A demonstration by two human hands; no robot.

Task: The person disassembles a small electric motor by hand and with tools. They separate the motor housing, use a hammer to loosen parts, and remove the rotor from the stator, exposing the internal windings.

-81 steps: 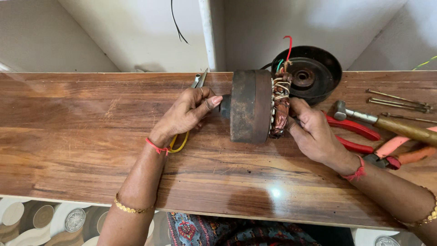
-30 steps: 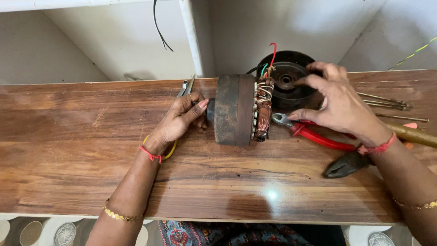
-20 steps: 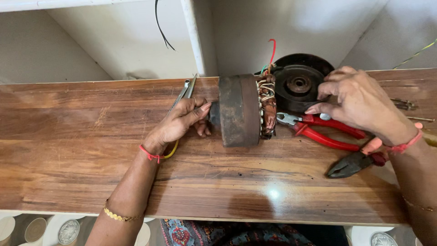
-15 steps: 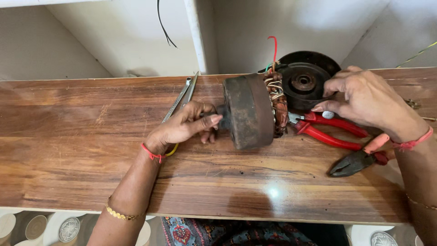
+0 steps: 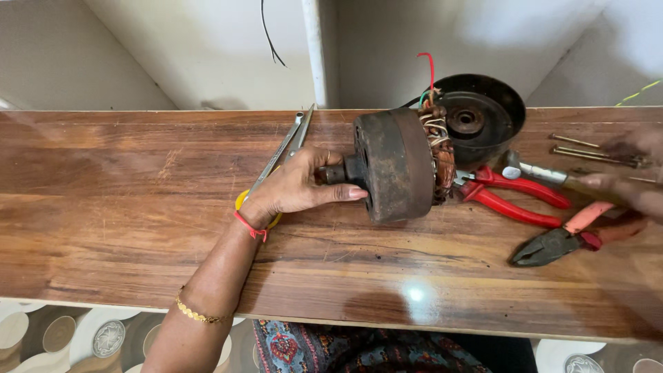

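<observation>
Motor stator [image 5: 399, 164], dark and rusty, stands on its edge in the middle of the wooden table [image 5: 124, 207], its copper windings facing right. Your left hand [image 5: 297, 186] grips the short shaft on its left side, fingers curled around it. Your right hand [image 5: 632, 183] is blurred at the right edge, near the hammer [image 5: 545, 173] and pliers [image 5: 563, 238]; I cannot tell its grip.

rusty matt metal motor [image 5: 395, 164] on glossy wooden table [image 5: 124, 207]

L hand [image 5: 297, 186] w/ fingers curled, gripping; R hand [image 5: 632, 183] blurred at the right edge.
</observation>
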